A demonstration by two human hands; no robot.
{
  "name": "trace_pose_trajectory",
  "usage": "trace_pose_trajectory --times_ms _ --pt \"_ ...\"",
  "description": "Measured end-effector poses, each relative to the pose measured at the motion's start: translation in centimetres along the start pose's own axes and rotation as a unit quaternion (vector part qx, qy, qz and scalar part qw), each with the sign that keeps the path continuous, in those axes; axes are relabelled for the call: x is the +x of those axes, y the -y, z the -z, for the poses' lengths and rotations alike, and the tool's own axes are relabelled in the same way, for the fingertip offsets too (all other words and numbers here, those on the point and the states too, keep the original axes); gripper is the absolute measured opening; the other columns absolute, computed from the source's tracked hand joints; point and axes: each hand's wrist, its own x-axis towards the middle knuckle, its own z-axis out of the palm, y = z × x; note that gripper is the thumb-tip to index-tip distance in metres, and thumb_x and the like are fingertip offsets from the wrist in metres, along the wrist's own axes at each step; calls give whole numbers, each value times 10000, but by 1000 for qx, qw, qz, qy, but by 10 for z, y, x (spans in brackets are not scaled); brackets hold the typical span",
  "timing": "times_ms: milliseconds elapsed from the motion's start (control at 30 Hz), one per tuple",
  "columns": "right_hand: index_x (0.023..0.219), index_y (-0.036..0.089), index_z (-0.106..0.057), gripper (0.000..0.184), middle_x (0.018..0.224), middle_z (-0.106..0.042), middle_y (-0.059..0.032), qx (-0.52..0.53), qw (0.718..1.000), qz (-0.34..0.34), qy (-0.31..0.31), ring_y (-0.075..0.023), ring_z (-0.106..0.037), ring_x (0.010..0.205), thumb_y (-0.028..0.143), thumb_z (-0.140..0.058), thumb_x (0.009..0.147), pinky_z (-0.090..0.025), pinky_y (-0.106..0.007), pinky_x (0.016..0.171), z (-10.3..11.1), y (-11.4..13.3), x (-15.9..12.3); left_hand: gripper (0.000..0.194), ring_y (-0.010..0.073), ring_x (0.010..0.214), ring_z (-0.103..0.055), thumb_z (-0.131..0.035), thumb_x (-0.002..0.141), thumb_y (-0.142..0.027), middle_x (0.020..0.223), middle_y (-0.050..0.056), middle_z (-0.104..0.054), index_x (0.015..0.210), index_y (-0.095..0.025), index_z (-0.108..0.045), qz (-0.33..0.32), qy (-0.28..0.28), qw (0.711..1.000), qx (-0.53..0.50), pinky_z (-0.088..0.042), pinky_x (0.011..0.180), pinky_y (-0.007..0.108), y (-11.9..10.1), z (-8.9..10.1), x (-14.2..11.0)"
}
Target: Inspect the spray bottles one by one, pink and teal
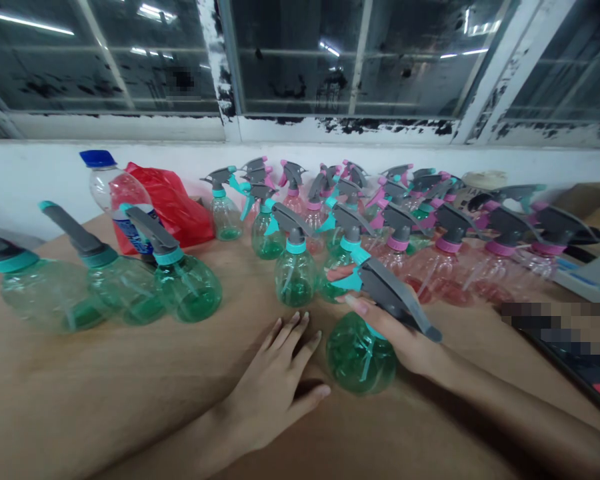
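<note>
My right hand (387, 327) is wrapped round the neck of a green spray bottle (360, 357) with a turquoise collar and a grey trigger head. Some of its fingers are hidden behind the head. My left hand (275, 373) lies flat on the wooden table (190, 400), fingers spread, just left of that bottle and apart from it. Beyond my left hand stands another green spray bottle (295, 277) with a turquoise nozzle. Behind the held bottle, one more green bottle (333, 273) is partly covered by my right hand.
Several green spray bottles (190, 293) stand at the left. Rows of pink (450, 267) and green ones fill the back right. By the wall are a blue-capped plastic bottle (113, 183) and a red bag (175, 207). A dark, partly blurred-out object (560, 347) lies at the right.
</note>
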Motion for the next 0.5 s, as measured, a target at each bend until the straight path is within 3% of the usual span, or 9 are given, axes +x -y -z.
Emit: trace_pose_trajectory --times_ms 233,500 --pt "1132 262 -578 295 818 -625 -10 -3 1000 -7 2 -178 -594 689 400 -553 872 -484 -346 661 -1 -1 1 641 292 1373 -240 -386 940 -597 1489 132 -304 1398 -149 -385 8 3 1000 -5 -285 1075 479 1 -1 1" --pt "1130 271 -571 281 846 -626 -7 -4 1000 -2 4 -168 -585 689 385 -558 874 -478 -332 641 0 1 0 644 301 1375 -228 -392 946 -579 1487 152 -300 1391 -114 -393 5 11 1000 -2 -288 1074 488 0 1 1"
